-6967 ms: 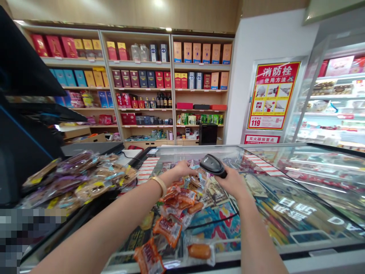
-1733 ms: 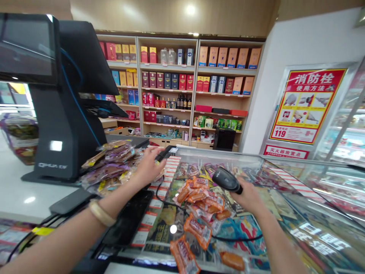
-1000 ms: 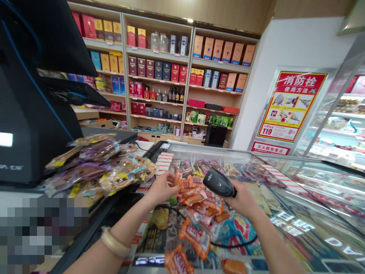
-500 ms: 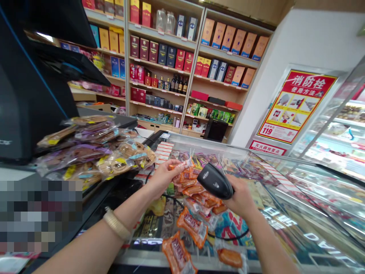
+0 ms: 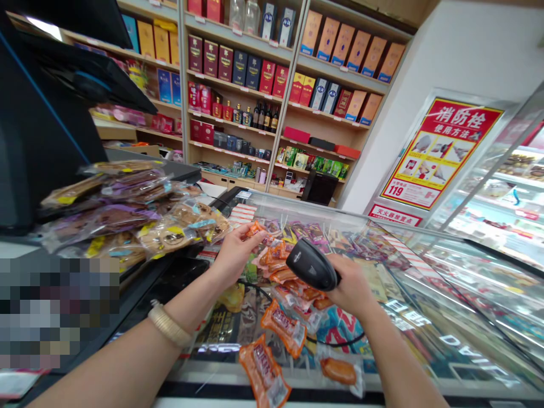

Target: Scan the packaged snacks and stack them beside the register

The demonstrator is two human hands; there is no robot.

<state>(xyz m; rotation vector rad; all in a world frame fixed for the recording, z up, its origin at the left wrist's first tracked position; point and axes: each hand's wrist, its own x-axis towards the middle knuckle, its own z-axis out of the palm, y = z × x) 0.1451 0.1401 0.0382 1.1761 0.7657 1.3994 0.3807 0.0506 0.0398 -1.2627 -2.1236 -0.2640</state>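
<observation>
- I see the left hand (image 5: 235,253) with thumb and fingers pinched on a small orange-wrapped packet (image 5: 256,228), held just above the glass; a pale bracelet (image 5: 170,324) circles that wrist.
- I have the right hand (image 5: 349,281) closed around a black handheld scanner (image 5: 313,265), its rounded head pointing toward the left hand.
- Nearer to me than both hands, two orange sausage packets lie on the glass: one at the near edge (image 5: 266,371), the other just beyond it (image 5: 284,327). A sausage in clear wrap (image 5: 339,371) lies apart from them, on the near side of the right hand.
- A black cable (image 5: 338,344) curves over the glass, below the right hand.
- Between the hands I see a pile of sausage packets (image 5: 278,255), partly covered by the scanner.
- Under and around all this spreads the glass top (image 5: 437,306), with coloured goods showing through.
- Left of the left hand, flat brown packages (image 5: 140,209) are heaped in clear wrap, with a dark terminal (image 5: 38,119) behind them.
- Well beyond the hands I see shelves (image 5: 284,116) of boxes and bottles; farther right of the right hand, a red-and-yellow poster (image 5: 442,153) and a lit cooler (image 5: 505,187).
</observation>
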